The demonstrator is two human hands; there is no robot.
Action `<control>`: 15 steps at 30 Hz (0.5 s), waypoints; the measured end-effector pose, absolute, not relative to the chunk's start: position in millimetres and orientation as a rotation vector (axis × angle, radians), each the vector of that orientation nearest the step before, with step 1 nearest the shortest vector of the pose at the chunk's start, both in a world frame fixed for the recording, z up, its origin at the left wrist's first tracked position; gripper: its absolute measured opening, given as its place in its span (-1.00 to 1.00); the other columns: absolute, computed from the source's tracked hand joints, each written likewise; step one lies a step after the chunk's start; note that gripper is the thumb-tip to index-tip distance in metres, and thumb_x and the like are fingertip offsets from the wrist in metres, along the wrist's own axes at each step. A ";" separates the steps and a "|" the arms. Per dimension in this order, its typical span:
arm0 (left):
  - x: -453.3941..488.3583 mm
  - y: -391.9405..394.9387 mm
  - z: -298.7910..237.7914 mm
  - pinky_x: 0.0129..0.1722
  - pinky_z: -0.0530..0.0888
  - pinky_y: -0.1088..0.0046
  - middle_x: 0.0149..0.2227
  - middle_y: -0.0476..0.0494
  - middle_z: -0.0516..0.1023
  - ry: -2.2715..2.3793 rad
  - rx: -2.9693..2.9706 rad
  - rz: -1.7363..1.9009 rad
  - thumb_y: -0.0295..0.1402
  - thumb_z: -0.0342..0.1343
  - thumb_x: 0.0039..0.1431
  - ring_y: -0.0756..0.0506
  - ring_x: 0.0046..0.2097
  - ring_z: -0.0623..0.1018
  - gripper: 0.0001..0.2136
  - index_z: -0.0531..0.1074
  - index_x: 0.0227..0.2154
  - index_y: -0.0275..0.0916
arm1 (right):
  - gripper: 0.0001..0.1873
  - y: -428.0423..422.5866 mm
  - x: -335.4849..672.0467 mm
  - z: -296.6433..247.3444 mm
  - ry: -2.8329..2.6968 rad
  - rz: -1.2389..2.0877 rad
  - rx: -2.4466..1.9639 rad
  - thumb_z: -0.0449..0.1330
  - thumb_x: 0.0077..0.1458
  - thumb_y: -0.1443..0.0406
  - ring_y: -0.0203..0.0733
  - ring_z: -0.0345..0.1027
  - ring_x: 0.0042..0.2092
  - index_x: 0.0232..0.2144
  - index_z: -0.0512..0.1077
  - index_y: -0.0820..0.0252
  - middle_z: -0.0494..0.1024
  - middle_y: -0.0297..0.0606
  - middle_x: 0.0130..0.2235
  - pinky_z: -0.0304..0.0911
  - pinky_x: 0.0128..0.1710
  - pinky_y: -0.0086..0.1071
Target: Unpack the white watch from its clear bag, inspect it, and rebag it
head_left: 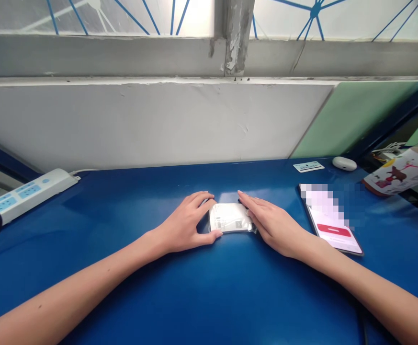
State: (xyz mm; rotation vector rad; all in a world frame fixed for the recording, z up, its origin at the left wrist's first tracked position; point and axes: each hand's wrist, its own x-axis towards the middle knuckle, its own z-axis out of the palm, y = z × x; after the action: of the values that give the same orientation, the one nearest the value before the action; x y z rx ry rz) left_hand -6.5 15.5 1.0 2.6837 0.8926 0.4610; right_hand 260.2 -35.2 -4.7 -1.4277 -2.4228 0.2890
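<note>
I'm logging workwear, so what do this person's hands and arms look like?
The left hand and right hand are bare: no gloves, rings or watch visible. No sleeves show on the left forearm, which has small spots, or the right forearm.

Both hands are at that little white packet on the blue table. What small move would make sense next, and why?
Perhaps a gentle squeeze of the left hand to steady the white packet: its thumb and fingers already frame the left end, and the right hand's straight fingers lie along the other. How firm either grip is, I can't tell.
</note>
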 end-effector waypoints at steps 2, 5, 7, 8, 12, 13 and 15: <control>-6.4 15.7 0.4 0.21 0.31 -0.03 0.22 -0.43 0.32 0.893 2.687 0.458 -0.07 0.18 0.17 -0.40 0.27 0.27 -0.45 0.33 0.12 -0.28 | -0.32 -35.4 259.9 -3.2 -2.427 0.320 -1.425 -0.11 0.23 0.45 0.05 0.22 0.28 0.38 -0.02 0.30 0.28 0.05 0.30 0.32 0.15 0.00; -6.3 16.0 -0.6 0.21 0.31 -0.03 0.22 -0.42 0.32 0.896 2.693 0.452 -0.07 0.16 0.17 -0.39 0.28 0.26 -0.46 0.33 0.12 -0.27 | -0.28 -35.5 259.5 -1.7 -2.416 0.340 -1.418 -0.10 0.19 0.48 0.02 0.21 0.29 0.39 -0.02 0.20 0.30 -0.01 0.29 0.32 0.14 0.00; -6.1 15.9 -1.0 0.21 0.32 -0.03 0.22 -0.44 0.33 0.893 2.691 0.455 -0.06 0.17 0.17 -0.40 0.28 0.26 -0.46 0.33 0.12 -0.29 | -0.26 -35.3 259.7 -1.8 -2.412 0.345 -1.416 -0.08 0.17 0.49 0.01 0.21 0.29 0.39 -0.01 0.12 0.30 -0.06 0.29 0.32 0.15 0.02; -6.1 15.9 -1.0 0.21 0.32 -0.04 0.21 -0.44 0.33 0.892 2.690 0.459 -0.07 0.17 0.16 -0.40 0.28 0.26 -0.45 0.33 0.12 -0.29 | -0.26 -35.2 259.9 -2.1 -2.411 0.350 -1.414 -0.08 0.17 0.50 0.01 0.20 0.29 0.38 0.00 0.10 0.30 -0.07 0.29 0.31 0.15 0.03; -6.0 15.5 0.1 0.21 0.31 -0.06 0.22 -0.45 0.32 0.894 2.683 0.468 -0.08 0.16 0.16 -0.41 0.28 0.26 -0.46 0.33 0.12 -0.28 | -0.28 -34.3 260.6 -3.4 -2.394 0.390 -1.390 -0.08 0.17 0.51 0.02 0.18 0.30 0.36 0.07 0.13 0.28 -0.08 0.30 0.26 0.19 0.04; -6.0 15.5 0.4 0.20 0.31 -0.07 0.22 -0.44 0.32 0.893 2.678 0.472 -0.08 0.16 0.16 -0.41 0.28 0.27 -0.46 0.34 0.12 -0.28 | -0.28 -34.1 260.7 -3.5 -2.384 0.397 -1.385 -0.07 0.16 0.51 0.02 0.19 0.30 0.36 0.08 0.12 0.29 -0.10 0.30 0.26 0.20 0.05; -6.1 15.5 0.5 0.20 0.31 -0.07 0.23 -0.44 0.32 0.894 2.665 0.476 -0.09 0.17 0.15 -0.42 0.27 0.27 -0.45 0.33 0.13 -0.27 | -0.29 -33.9 260.7 -3.4 -2.371 0.409 -1.384 -0.07 0.17 0.50 0.02 0.19 0.30 0.35 0.11 0.08 0.30 -0.14 0.29 0.25 0.20 0.06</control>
State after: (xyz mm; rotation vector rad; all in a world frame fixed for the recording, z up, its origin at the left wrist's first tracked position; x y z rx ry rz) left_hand -6.1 15.5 0.5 2.6652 0.8942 0.4763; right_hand 260.7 -33.9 -3.4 -1.3841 -2.3709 0.4089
